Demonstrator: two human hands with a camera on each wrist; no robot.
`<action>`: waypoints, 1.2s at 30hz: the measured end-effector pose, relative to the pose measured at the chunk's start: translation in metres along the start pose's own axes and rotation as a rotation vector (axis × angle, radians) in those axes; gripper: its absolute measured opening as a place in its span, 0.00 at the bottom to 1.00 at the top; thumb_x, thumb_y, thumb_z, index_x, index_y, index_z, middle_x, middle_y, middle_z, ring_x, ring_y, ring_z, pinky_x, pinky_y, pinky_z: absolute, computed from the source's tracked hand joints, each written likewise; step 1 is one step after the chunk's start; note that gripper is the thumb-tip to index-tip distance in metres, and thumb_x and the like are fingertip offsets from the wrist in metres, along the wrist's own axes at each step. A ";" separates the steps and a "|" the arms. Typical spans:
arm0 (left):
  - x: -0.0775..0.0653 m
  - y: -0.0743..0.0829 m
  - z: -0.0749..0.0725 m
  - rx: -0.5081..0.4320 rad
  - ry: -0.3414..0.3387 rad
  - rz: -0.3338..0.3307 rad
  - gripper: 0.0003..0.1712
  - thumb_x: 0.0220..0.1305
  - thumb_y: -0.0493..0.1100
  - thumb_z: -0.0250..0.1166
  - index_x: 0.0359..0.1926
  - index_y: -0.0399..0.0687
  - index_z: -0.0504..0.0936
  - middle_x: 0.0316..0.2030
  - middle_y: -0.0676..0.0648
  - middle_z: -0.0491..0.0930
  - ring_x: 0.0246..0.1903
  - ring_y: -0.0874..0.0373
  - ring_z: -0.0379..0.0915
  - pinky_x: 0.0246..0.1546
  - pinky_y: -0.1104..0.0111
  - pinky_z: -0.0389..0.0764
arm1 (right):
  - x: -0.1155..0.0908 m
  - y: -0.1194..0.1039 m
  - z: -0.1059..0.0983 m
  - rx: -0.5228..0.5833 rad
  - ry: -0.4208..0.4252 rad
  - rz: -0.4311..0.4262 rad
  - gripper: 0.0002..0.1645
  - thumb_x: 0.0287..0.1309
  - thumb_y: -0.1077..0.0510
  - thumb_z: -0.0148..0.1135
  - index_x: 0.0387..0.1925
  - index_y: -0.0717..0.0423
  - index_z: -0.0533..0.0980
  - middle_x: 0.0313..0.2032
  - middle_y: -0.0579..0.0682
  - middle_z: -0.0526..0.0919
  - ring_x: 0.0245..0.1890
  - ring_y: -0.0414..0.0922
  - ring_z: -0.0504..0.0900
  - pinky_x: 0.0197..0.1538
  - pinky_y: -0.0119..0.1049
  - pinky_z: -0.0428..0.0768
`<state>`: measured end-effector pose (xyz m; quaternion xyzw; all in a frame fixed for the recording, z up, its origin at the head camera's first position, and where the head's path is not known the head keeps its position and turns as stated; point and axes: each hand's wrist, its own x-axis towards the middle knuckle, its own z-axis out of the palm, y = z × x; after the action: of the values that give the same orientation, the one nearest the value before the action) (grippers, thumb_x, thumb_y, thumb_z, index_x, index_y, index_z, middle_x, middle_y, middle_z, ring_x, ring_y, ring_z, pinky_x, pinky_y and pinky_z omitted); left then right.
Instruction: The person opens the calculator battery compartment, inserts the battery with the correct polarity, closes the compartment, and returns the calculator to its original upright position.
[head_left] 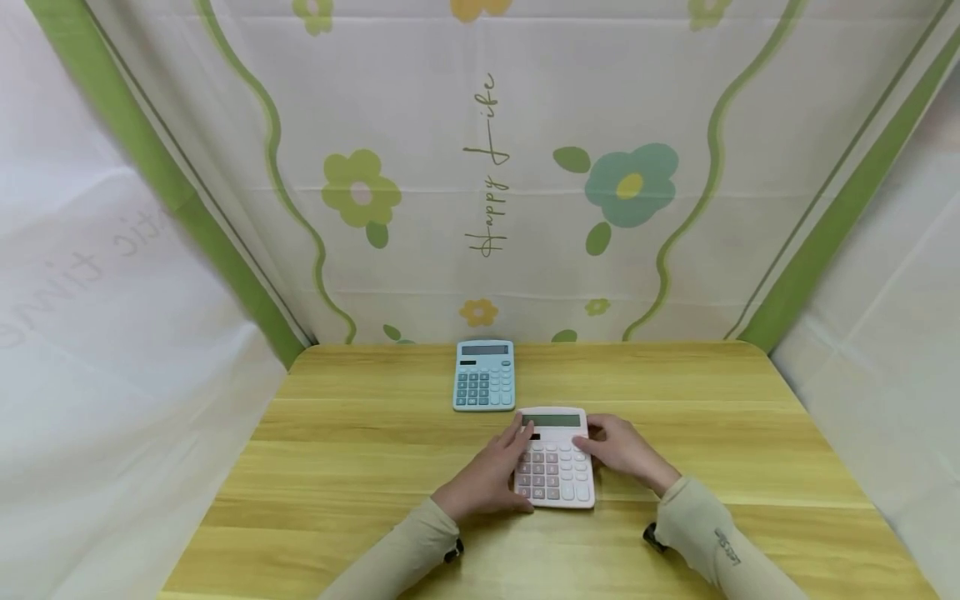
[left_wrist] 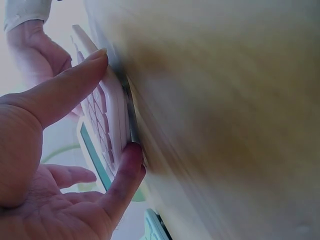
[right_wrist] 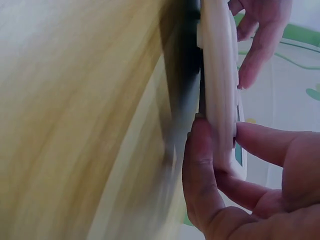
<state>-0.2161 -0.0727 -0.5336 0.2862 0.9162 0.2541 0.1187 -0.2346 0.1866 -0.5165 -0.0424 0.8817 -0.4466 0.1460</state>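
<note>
A pink calculator with a grey display lies in front of me, between my two hands. My left hand grips its left side, the thumb by the lower left corner and fingertips up near the display. At the opposite edge my right hand pinches the pink calculator, thumb on the face and a finger under it. Both wrist views show a dark gap between its underside and the table. Just beyond, to the left, a light blue calculator lies face up, untouched.
The wood-grain table has rounded far corners. Behind it hangs a white curtain printed with flowers and "Happy Life". Pale fabric walls stand on both sides.
</note>
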 end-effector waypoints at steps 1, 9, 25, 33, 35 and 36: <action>0.000 0.000 0.000 -0.002 0.004 0.000 0.73 0.49 0.52 0.85 0.84 0.47 0.45 0.84 0.42 0.36 0.78 0.34 0.52 0.75 0.48 0.65 | 0.000 0.001 0.000 0.001 0.001 0.004 0.25 0.70 0.55 0.66 0.62 0.65 0.77 0.43 0.52 0.84 0.38 0.44 0.82 0.43 0.39 0.83; -0.001 0.000 0.001 -0.019 0.025 -0.019 0.73 0.47 0.50 0.86 0.84 0.47 0.46 0.83 0.37 0.34 0.80 0.38 0.48 0.76 0.51 0.65 | 0.003 0.005 0.003 -0.012 0.022 0.010 0.23 0.67 0.57 0.68 0.59 0.65 0.78 0.41 0.52 0.85 0.35 0.43 0.81 0.39 0.37 0.82; -0.005 -0.001 0.003 -0.095 0.043 -0.054 0.80 0.46 0.49 0.86 0.84 0.42 0.36 0.81 0.37 0.53 0.77 0.42 0.57 0.77 0.53 0.63 | -0.013 0.006 0.002 -0.082 0.063 -0.028 0.41 0.56 0.56 0.77 0.68 0.69 0.72 0.45 0.55 0.84 0.33 0.42 0.80 0.35 0.35 0.82; -0.010 -0.004 0.003 -0.054 0.040 -0.070 0.77 0.48 0.49 0.85 0.83 0.41 0.37 0.76 0.37 0.63 0.72 0.45 0.66 0.73 0.56 0.70 | -0.029 0.015 0.006 -0.051 -0.032 -0.090 0.53 0.48 0.62 0.80 0.73 0.69 0.65 0.40 0.54 0.81 0.29 0.43 0.80 0.27 0.34 0.82; -0.012 -0.005 0.002 -0.051 0.036 -0.071 0.76 0.49 0.48 0.85 0.83 0.41 0.38 0.76 0.38 0.63 0.72 0.46 0.66 0.73 0.57 0.70 | -0.030 0.013 0.009 -0.035 -0.064 -0.117 0.53 0.48 0.63 0.80 0.73 0.70 0.64 0.39 0.54 0.80 0.28 0.43 0.81 0.26 0.34 0.82; -0.013 -0.006 0.001 -0.055 0.033 -0.073 0.76 0.49 0.48 0.85 0.83 0.41 0.39 0.77 0.38 0.63 0.72 0.46 0.65 0.74 0.57 0.69 | -0.030 0.012 0.010 -0.030 -0.077 -0.130 0.54 0.48 0.63 0.80 0.73 0.71 0.63 0.39 0.55 0.80 0.27 0.43 0.81 0.26 0.35 0.83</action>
<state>-0.2081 -0.0843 -0.5368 0.2452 0.9205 0.2794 0.1205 -0.2023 0.1921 -0.5249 -0.1189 0.8775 -0.4398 0.1499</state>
